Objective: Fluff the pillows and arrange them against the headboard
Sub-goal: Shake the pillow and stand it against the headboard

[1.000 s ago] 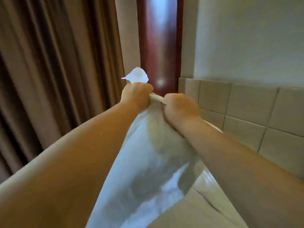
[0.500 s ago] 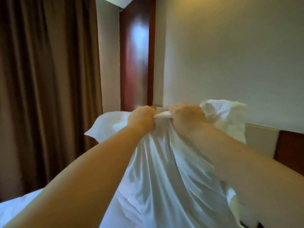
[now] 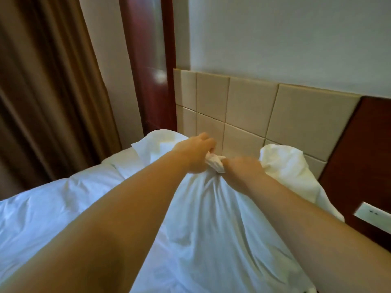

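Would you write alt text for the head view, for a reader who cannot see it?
The left hand and right hand grip the bunched top edge of a white pillow over a white bed, before a beige panelled headboard.

We see brown curtain (image 3: 42,92) at left, glossy dark red wood panel (image 3: 146,60) beside it, pale wall (image 3: 285,39) above, white bedsheet (image 3: 53,208) below, white wall plate (image 3: 374,214) at right edge.
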